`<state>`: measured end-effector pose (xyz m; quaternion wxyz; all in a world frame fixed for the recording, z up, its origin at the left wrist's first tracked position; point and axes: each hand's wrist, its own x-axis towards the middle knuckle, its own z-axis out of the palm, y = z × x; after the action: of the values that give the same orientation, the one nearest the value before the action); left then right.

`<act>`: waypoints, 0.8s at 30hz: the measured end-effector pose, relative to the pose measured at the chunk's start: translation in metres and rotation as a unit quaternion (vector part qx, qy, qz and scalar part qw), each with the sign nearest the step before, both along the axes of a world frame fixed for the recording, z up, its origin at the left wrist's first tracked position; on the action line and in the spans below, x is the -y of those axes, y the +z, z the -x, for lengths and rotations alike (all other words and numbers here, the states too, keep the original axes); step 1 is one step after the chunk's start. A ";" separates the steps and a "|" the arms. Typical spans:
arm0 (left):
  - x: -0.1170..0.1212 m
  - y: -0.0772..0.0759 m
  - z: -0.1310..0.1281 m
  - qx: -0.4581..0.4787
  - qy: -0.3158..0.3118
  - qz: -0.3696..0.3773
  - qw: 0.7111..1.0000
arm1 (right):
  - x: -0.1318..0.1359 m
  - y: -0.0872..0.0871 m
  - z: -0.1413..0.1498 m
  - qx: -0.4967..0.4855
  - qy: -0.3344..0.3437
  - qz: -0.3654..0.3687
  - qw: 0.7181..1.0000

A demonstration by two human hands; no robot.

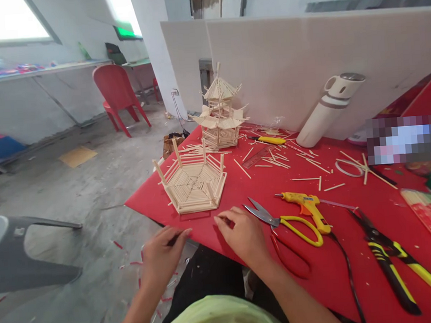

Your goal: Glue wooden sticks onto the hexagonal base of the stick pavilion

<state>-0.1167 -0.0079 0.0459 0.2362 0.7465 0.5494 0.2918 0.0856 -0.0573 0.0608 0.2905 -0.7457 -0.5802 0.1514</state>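
A red-covered table [320,292] filled the centre and right of the frame, with a red plastic chair [116,87] at upper left. A tiered stick pagoda [221,117] stood upright on the table at upper centre, left of a white flask [317,117] that leaned to the right. Just left of centre, near the table's edge, sat an open six-sided stick frame [195,185] with short upright posts. Long-handled cutters [378,241] lay at lower right. The left hand [164,248] and right hand [242,233] were poised apart below the frame, each with thumb and forefinger drawn close together; whether either gripped anything slender could not be told. Yellow-handled scissors [278,221] lay just beside the right hand, with red-handled pliers [276,248] below them and a yellow glue gun [309,206] to their right. Higher up, a yellow knife [271,140] lay near scattered loose sticks [242,169].
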 end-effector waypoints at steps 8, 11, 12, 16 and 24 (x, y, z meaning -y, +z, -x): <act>-0.003 -0.011 -0.041 -0.003 0.016 -0.101 0.995 | 0.003 -0.022 0.006 -0.031 -0.004 0.009 0.999; -0.003 -0.013 -0.025 -0.037 0.084 -0.124 0.988 | 0.005 -0.029 0.003 -0.031 -0.005 -0.001 0.999; -0.004 -0.013 -0.017 -0.054 0.115 -0.124 0.984 | 0.006 -0.031 0.002 -0.028 -0.004 -0.003 1.000; -0.017 -0.014 0.008 -0.119 0.163 -0.063 0.977 | 0.007 -0.034 0.004 -0.006 0.015 -0.006 1.000; -0.026 -0.006 0.002 -0.075 0.063 -0.041 0.994 | 0.013 -0.032 0.006 -0.032 0.019 -0.017 0.999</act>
<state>-0.1189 0.0185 0.0403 0.1452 0.7391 0.5990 0.2717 0.0800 -0.0707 0.0285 0.3188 -0.7242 -0.5871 0.1713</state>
